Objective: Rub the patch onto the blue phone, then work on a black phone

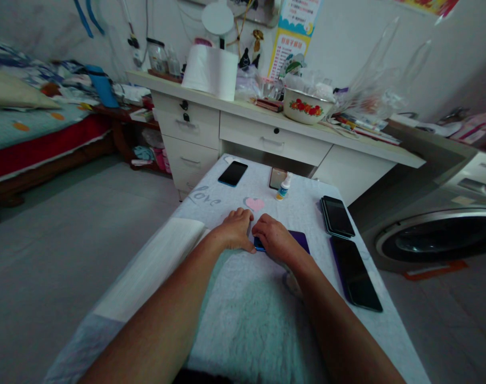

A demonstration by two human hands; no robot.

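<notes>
A blue-purple smartphone [301,241] lies flat on the cloth-covered table in front of me. My right hand [272,234] rests over its left part with fingers curled together. Whatever those fingers pinch is hidden beneath them. My left hand [238,229] is just beside the phone's left end, fingers stretched out on the cloth and thumb reaching to the phone's edge. Beyond the hands stands a small white spray bottle [283,188] with a blue and yellow label. Another phone [277,178] lies behind the bottle.
A dark phone [233,174] lies at the table's far left. Stacked phones [337,216] and a large phone [355,273] lie along the right edge. White paper [151,272] covers the left edge. A white desk [273,137] stands behind, a washing machine [438,213] to the right.
</notes>
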